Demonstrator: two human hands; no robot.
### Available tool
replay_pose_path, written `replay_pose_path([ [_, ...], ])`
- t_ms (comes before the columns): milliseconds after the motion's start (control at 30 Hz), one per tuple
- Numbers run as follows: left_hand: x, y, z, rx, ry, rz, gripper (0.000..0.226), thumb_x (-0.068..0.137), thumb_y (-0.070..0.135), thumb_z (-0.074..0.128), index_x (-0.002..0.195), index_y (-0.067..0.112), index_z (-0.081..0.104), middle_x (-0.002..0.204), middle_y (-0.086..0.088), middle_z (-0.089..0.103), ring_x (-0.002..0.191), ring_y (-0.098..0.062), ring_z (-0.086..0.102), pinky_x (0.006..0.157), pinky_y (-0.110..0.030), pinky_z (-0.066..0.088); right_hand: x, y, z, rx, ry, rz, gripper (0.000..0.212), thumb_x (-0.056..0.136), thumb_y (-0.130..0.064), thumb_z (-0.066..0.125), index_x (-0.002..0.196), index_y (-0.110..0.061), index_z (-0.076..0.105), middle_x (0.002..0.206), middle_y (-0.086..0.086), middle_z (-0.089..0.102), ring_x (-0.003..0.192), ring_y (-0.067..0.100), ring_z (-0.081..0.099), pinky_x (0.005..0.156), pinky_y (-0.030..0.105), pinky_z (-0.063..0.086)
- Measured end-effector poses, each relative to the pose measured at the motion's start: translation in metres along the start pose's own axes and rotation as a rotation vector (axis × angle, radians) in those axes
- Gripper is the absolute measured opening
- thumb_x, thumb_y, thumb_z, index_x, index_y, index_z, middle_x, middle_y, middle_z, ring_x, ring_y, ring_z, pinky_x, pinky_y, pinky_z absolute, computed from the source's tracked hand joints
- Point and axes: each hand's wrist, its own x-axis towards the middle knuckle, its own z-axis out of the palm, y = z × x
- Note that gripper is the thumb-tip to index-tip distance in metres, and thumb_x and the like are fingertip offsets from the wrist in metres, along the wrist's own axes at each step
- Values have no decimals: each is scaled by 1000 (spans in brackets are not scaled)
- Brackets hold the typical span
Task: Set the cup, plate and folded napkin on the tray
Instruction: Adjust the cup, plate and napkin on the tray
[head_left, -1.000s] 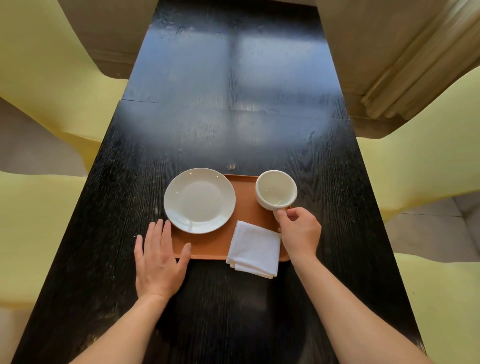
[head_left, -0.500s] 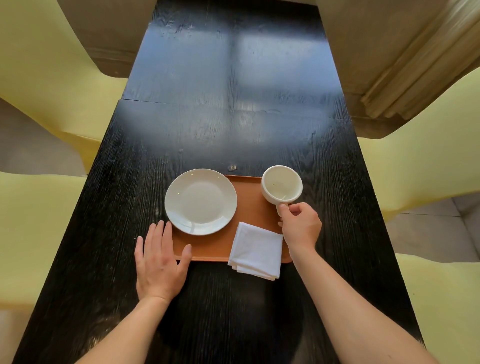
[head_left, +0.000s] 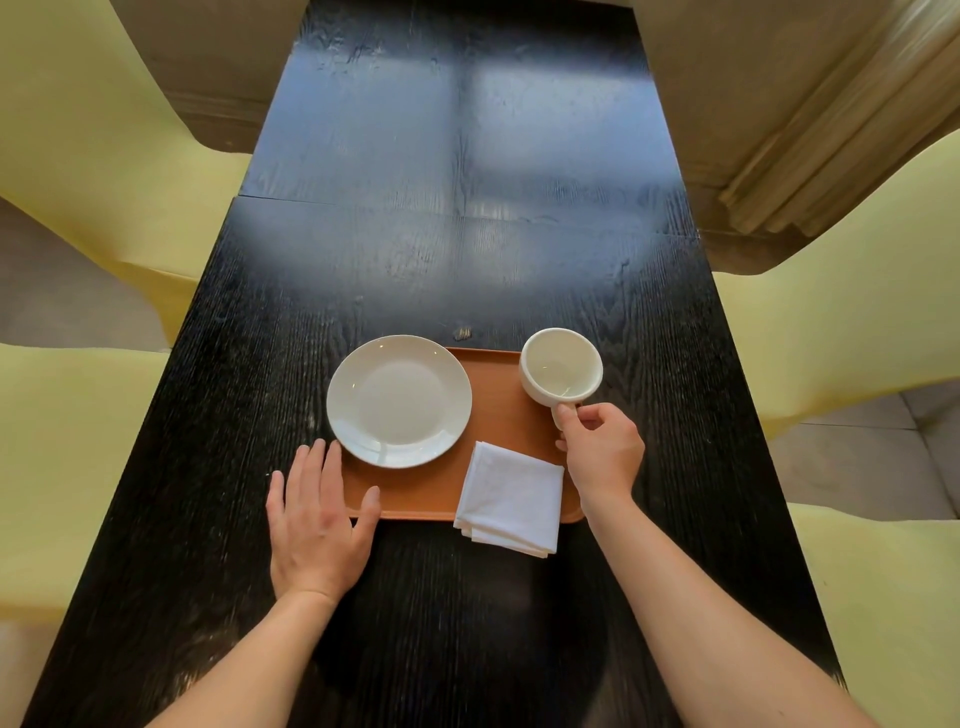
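An orange tray (head_left: 493, 415) lies on the black table. A white plate (head_left: 399, 400) rests on its left half, overhanging the left rim. A folded white napkin (head_left: 511, 498) sits at the tray's near right corner, hanging over the front edge. My right hand (head_left: 602, 449) is shut on the handle of a white cup (head_left: 561, 371), which is at the tray's far right corner; I cannot tell if it touches the tray. My left hand (head_left: 317, 525) lies flat and open on the table, its thumb on the tray's near left corner.
The long black wooden table (head_left: 457, 218) stretches away from me. Pale yellow chairs (head_left: 88, 130) stand along both sides, with another yellow chair (head_left: 857, 312) on the right. A small speck (head_left: 462, 332) lies just beyond the tray.
My right hand has carried the cup a little to the right and farther away, toward the tray's far right corner. The left hand, plate and napkin have stayed put.
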Motion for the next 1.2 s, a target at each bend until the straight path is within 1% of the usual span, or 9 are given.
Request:
replay_pose_path([
  [433, 0, -3, 5, -6, 21, 8, 73, 91, 52, 33, 145, 3, 41, 152, -18, 43, 145, -32, 32, 121, -56, 17, -3, 2, -8, 90, -45, 45, 17, 90, -41, 75, 93, -27, 65, 86, -11, 71, 69, 8, 75, 76, 38, 65],
  [567, 0, -3, 5, -4, 20, 4, 74, 91, 52, 33, 146, 3, 41, 152, -18, 43, 146, -32, 32, 121, -55, 18, -24, 7, -18, 29, 1, -93, 9, 92, -33, 73, 91, -31, 64, 87, -2, 71, 77, 18, 73, 74, 41, 64],
  [700, 0, -2, 4, 1, 13, -5, 75, 91, 53, 32, 147, 2, 39, 153, -17, 43, 146, -31, 32, 121, -56, 19, -41, -5, 0, -95, -172, -210, 8, 95, -24, 69, 91, -29, 65, 87, -6, 69, 77, 13, 72, 60, 16, 56],
  [733, 0, -2, 4, 3, 10, -7, 75, 91, 52, 32, 147, 2, 39, 153, -17, 42, 146, -30, 32, 121, -56, 19, -42, -13, 8, -125, -238, -221, 1, 96, -25, 69, 95, -26, 69, 88, -7, 69, 77, 12, 72, 63, 18, 58],
  [833, 1, -3, 5, -3, 9, -9, 75, 91, 52, 31, 147, 3, 39, 154, -16, 42, 147, -29, 31, 121, -55, 19, -35, -34, 35, -216, -396, -237, 19, 97, -27, 68, 109, -13, 73, 95, -2, 72, 82, 18, 73, 80, 38, 63],
  [900, 0, -4, 5, -10, 12, -8, 74, 91, 52, 31, 147, 3, 40, 154, -16, 42, 147, -29, 31, 121, -55, 19, -27, -45, 52, -272, -424, -223, 22, 96, -29, 68, 109, -11, 72, 98, 4, 73, 84, 24, 73, 84, 44, 61],
  [967, 0, -5, 6, -9, 11, -8, 74, 92, 52, 32, 147, 3, 40, 154, -16, 42, 147, -28, 31, 121, -55, 19, -20, -50, 66, -309, -409, -203, 24, 96, -31, 69, 110, -11, 71, 97, 1, 71, 85, 23, 71, 83, 38, 59],
  [1067, 1, -5, 6, -5, 13, -7, 74, 92, 52, 32, 146, 3, 41, 153, -15, 43, 146, -28, 32, 121, -55, 20, -15, -53, 78, -360, -365, -211, 24, 95, -31, 72, 110, -13, 69, 95, -2, 64, 85, 16, 57, 74, 30, 45],
  [1200, 1, -5, 6, -8, 15, -9, 73, 91, 51, 34, 146, 3, 42, 152, -15, 45, 146, -29, 33, 120, -56, 21, -15, -49, 84, -345, -348, -169, 24, 93, -22, 74, 115, -15, 69, 108, 4, 73, 92, 18, 64, 76, 28, 47],
])
